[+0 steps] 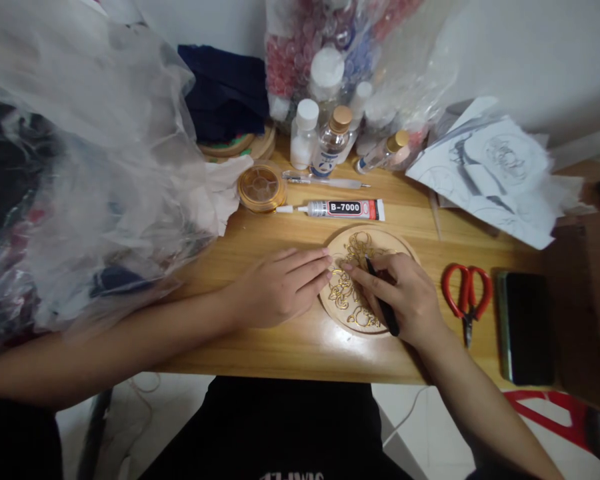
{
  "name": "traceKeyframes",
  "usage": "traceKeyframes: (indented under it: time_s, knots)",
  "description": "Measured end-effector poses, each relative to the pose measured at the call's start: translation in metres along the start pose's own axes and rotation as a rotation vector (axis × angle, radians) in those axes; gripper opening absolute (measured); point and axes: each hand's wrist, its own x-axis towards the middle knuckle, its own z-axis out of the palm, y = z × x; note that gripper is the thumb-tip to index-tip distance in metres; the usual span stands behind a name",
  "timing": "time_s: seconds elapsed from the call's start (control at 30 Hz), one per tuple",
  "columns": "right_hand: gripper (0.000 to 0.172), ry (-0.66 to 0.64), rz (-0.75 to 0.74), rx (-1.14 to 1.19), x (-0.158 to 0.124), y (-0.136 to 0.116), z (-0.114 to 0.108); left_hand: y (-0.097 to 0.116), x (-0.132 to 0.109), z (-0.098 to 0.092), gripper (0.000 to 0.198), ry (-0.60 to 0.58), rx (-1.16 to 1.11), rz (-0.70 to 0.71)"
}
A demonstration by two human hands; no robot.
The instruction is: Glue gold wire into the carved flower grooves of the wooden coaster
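Observation:
A round wooden board (347, 327) lies on the table with curled gold wire shapes (343, 287) forming a pattern on it. My right hand (405, 293) is over the board's right side, its fingers closed round black tweezers (387, 310). The tips point toward the wire at the upper middle, partly hidden by my fingers. My left hand (293, 283) lies with fingers stretched out, fingertips touching the board's left edge. Beyond the board is a B-7000 glue tube (347, 209), with a spool of gold wire (260, 187) to its left.
Red-handled pliers (465, 293) and a dark phone (525, 327) lie to the right. At the back stand several bottles (330, 143), with a pen (325, 181) before them. Drawn paper sheets (490, 167) lie back right. Clear plastic bags (105, 167) crowd the left side.

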Motion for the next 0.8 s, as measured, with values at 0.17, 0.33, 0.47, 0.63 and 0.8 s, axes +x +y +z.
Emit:
traceKeyframes:
  time_s: [0.17,0.33,0.47,0.63,0.8]
  knots:
    - [0.029,-0.036,-0.028,-0.002,0.0013,-0.0022,-0.0003,-0.0003,0.0004,0.0001,0.022,-0.016,0.005,-0.015]
    - [0.031,-0.067,0.018,0.033,0.0026,-0.0039,0.0006,0.0004,0.0014,-0.0008,0.022,-0.033,-0.014,-0.02]
    - [0.031,-0.071,0.011,0.012,0.0024,-0.0041,0.0023,0.001,0.0014,-0.0011,0.021,-0.036,-0.018,-0.026]
    - [0.031,-0.091,-0.021,-0.063,0.0039,-0.0046,0.0009,0.0009,0.0016,-0.0024,0.021,-0.046,-0.01,-0.019]
    - [0.03,-0.058,-0.049,-0.102,0.0068,-0.0068,-0.0006,0.0011,0.0026,-0.0032,0.021,-0.049,-0.024,-0.005]
